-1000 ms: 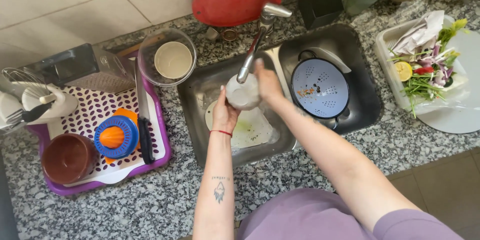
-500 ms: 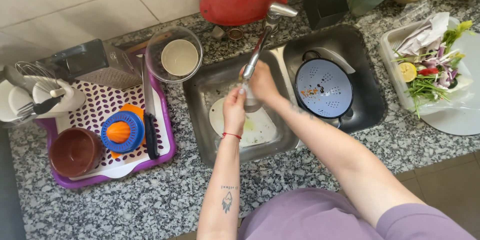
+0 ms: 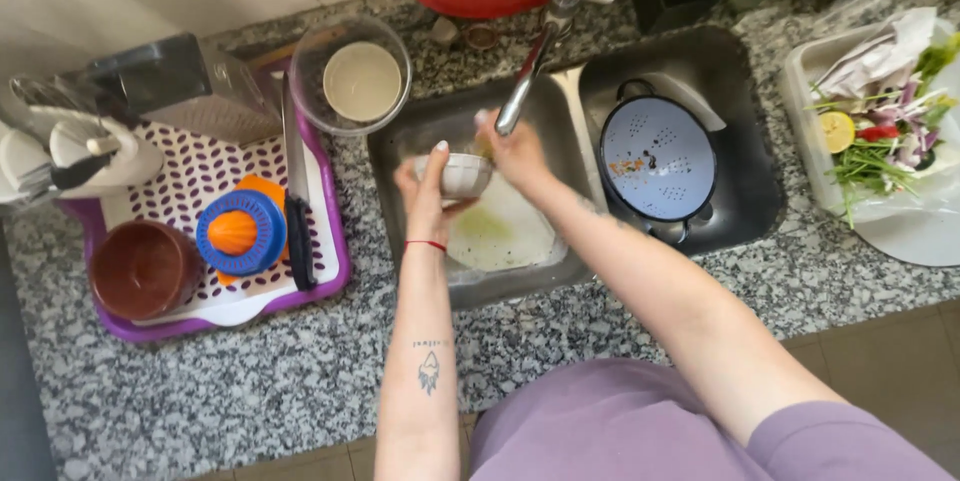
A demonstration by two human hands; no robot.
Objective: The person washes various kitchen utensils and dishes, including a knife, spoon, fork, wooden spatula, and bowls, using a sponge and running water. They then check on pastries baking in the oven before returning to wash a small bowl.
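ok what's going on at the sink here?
A person is washing a small white bowl over the left sink basin, under the faucet. The left hand holds the bowl; the right hand works at its rim. A plate lies in the basin below, a blue colander sits in the right basin, and washed items rest on the purple drying tray.

left hand (image 3: 428,184) cupped, gripping | right hand (image 3: 517,149) curled, fingers bent

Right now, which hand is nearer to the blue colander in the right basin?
Right. The right hand is under the faucet, just left of the blue colander. The left hand holds the small bowl farther left, over the left basin.
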